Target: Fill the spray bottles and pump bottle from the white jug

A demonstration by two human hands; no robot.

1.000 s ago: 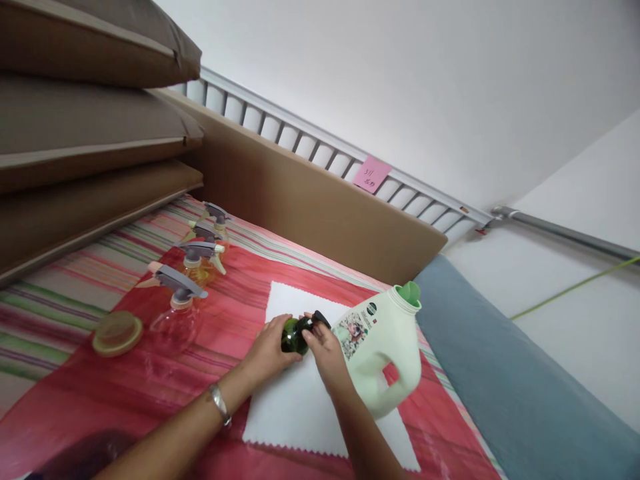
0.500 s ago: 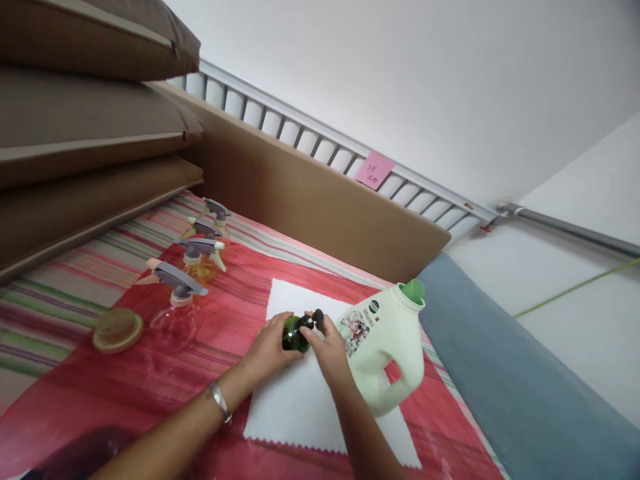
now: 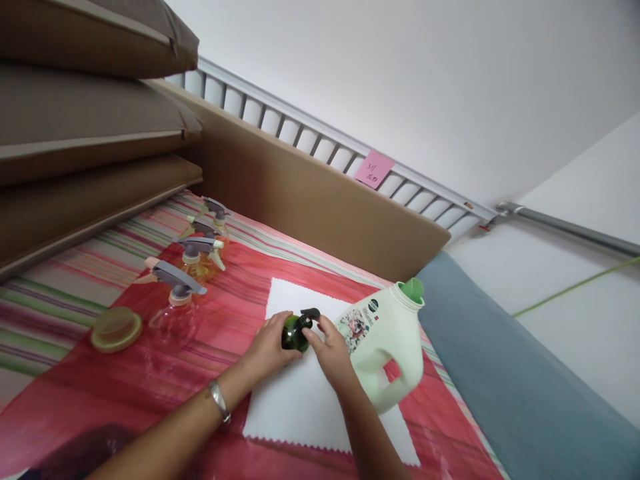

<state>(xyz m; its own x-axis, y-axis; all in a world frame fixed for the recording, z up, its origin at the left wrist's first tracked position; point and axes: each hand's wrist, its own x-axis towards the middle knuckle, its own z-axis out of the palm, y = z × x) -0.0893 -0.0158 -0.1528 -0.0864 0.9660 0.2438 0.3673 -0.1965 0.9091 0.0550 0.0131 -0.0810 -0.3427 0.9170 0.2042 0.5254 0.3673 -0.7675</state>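
Observation:
A small dark green pump bottle (image 3: 292,335) stands over the white cloth, with my left hand (image 3: 270,342) wrapped round its body. My right hand (image 3: 329,347) is at the bottle's black pump head (image 3: 306,317), thumb and fingers about its collar; the nozzle points to the upper left of my fingers. Just right of that hand a pale green detergent jug (image 3: 387,347) stands on the white cloth (image 3: 295,407), its green spout uncapped and its handle toward me. A silver bracelet is on my left wrist.
Several clear spray bottles (image 3: 181,300) with grey trigger heads line the left side of the red-covered table (image 3: 220,400). A round yellowish lid (image 3: 116,329) lies near them. Stacked brown cushions (image 3: 95,113) rise at the left; a brown board (image 3: 310,193) stands behind.
The pump head has turned, so its nozzle now shows side-on. My right fingers have shifted and loosened slightly around it. My left hand keeps its hold on the bottle.

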